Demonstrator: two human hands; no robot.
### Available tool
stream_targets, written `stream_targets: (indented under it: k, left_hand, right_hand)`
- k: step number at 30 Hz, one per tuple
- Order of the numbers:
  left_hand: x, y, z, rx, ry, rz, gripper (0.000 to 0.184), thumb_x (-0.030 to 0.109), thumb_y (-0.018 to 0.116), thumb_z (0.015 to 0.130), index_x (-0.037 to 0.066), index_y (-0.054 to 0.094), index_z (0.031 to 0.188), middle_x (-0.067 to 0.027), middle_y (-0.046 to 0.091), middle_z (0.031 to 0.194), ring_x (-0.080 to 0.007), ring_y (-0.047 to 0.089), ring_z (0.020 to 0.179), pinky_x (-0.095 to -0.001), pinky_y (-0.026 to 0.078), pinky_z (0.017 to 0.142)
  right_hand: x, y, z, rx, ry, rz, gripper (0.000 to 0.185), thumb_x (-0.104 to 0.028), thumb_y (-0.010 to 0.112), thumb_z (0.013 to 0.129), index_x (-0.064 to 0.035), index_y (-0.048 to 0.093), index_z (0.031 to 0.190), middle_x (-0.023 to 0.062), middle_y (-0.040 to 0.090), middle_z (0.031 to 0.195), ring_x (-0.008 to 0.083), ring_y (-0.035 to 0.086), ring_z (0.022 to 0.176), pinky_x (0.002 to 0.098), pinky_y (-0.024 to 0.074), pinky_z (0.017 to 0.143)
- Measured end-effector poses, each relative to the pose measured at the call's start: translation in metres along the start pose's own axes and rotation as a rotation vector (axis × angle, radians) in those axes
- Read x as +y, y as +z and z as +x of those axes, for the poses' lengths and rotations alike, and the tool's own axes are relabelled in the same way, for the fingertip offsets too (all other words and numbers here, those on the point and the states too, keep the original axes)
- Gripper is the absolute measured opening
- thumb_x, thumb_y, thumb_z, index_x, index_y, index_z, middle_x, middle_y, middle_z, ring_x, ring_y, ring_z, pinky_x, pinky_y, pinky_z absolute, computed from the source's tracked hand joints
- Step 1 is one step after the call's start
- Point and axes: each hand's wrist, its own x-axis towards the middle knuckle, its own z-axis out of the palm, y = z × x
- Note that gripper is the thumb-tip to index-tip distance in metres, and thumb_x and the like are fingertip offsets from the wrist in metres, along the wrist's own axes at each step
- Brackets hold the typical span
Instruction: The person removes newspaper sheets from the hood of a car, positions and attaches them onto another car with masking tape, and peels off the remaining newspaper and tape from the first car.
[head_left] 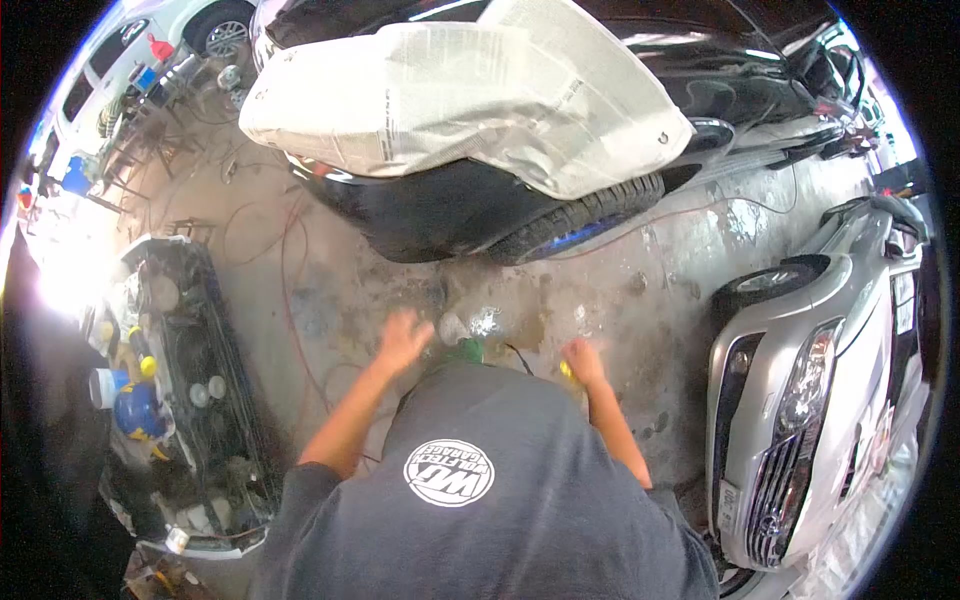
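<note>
My left hand [404,340] is in front of my dark shirt, slightly blurred, with its fingers apart and nothing visible in it. To the right, my right hand [584,360] is closed around a small yellow object [567,370], mostly hidden by the fingers. Beyond both hands stands a black car [430,210], its front corner covered with newspaper sheets [450,95]. Under the paper's edge shows the tire [590,215]. Neither hand touches the car.
A silver car [800,400] stands at the right. On the left, a dark bumper-like part [215,380] lies beside a blue container [138,412] and a white bucket [104,388]. Red hoses [292,340] run over the wet, stained floor [350,260]. A white vehicle [110,60] is farther back.
</note>
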Motion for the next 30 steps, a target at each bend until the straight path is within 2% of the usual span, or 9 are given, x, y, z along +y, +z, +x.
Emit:
stream_targets:
  k: [2,3,6,11,19,22,25,27,30]
  left_hand:
    - [-0.038,0.083,-0.044,-0.539,-0.273,-0.441,0.077,0.06,0.054,0.098,-0.002,0.052,0.144,-0.0236,0.048,0.152,-0.04,0.05,0.135,-0.0494,0.037,0.113]
    - [-0.041,0.106,-0.062,-0.671,-0.379,-0.878,0.08,0.062,0.053,0.098,-0.002,0.049,0.146,-0.0218,0.045,0.155,-0.0377,0.051,0.134,-0.0491,0.038,0.112]
    - [-0.017,0.108,-0.09,-0.847,-0.57,-0.707,0.085,0.066,0.05,0.098,0.002,0.042,0.153,-0.017,0.048,0.154,-0.0312,0.049,0.136,-0.0487,0.042,0.108]
    - [0.016,0.141,-0.131,-0.949,-0.622,-0.249,0.138,0.085,0.062,0.076,0.01,-0.014,0.163,-0.0187,0.003,0.171,-0.0409,0.03,0.15,-0.066,0.035,0.111]
    - [0.07,0.146,-0.148,-0.99,-0.603,-0.191,0.127,0.086,0.057,0.08,0.011,0.0,0.165,-0.0204,0.015,0.169,-0.0394,0.033,0.149,-0.0645,0.029,0.115]
    - [-0.018,0.246,-0.113,-1.0,-0.037,0.127,0.101,0.086,0.032,0.09,0.007,0.048,0.152,-0.0297,0.031,0.161,-0.0394,0.026,0.153,-0.0477,0.023,0.124]
    - [0.024,0.206,-0.12,-1.103,-0.329,0.047,0.097,0.079,0.045,0.092,0.004,0.047,0.152,-0.0193,0.04,0.159,-0.0373,0.043,0.142,-0.0555,0.036,0.114]
    - [0.008,0.223,-0.109,-1.117,-0.128,0.071,0.095,0.08,0.036,0.095,0.0,0.059,0.14,-0.0248,0.062,0.137,-0.0376,0.058,0.128,-0.048,0.042,0.111]
    - [0.016,0.218,-0.105,-0.999,-0.018,0.298,0.078,0.068,0.036,0.101,0.008,0.055,0.147,-0.0165,0.056,0.146,-0.0313,0.054,0.129,-0.0486,0.038,0.112]
  right_hand:
    - [0.109,0.073,-0.048,-0.378,-0.262,-0.444,0.037,-0.037,0.063,0.094,-0.0001,0.065,0.101,0.0236,0.071,0.107,0.0424,0.068,0.1,0.0506,0.0532,0.082]
    - [0.114,0.072,-0.097,-0.346,-0.019,-0.121,0.036,-0.035,0.063,0.094,0.0001,0.066,0.098,0.0229,0.072,0.106,0.0416,0.068,0.099,0.0492,0.0537,0.081]
    - [0.271,0.199,-0.217,-0.025,0.113,0.363,0.028,-0.028,0.066,0.093,0.0002,0.069,0.093,0.0208,0.074,0.095,0.0398,0.07,0.088,0.0465,0.0545,0.076]
    - [0.239,0.166,-0.312,-0.204,0.529,0.477,0.027,-0.027,0.065,0.092,0.0002,0.07,0.093,0.0197,0.074,0.093,0.0371,0.07,0.084,0.0459,0.0546,0.075]
    - [0.23,0.158,-0.314,-0.046,0.316,0.552,0.025,-0.024,0.065,0.092,0.0,0.071,0.095,0.0179,0.073,0.089,0.0328,0.069,0.078,0.0448,0.0548,0.072]
    - [0.224,0.148,-0.307,0.06,0.173,0.558,0.025,-0.024,0.065,0.091,0.0,0.071,0.095,0.0172,0.073,0.088,0.0312,0.069,0.075,0.0445,0.0549,0.071]
    - [0.227,0.145,-0.31,0.114,0.098,0.561,0.024,-0.023,0.065,0.091,-0.0001,0.072,0.095,0.0165,0.073,0.086,0.0296,0.069,0.073,0.0441,0.055,0.07]
    - [0.235,0.147,-0.315,0.061,0.178,0.594,0.024,-0.022,0.065,0.091,-0.0003,0.072,0.097,0.0155,0.073,0.086,0.0277,0.069,0.071,0.0435,0.0552,0.068]
    - [0.26,0.173,-0.331,0.052,0.325,0.66,0.025,-0.022,0.065,0.09,-0.0002,0.072,0.1,0.0135,0.072,0.085,0.0248,0.068,0.068,0.0424,0.056,0.061]
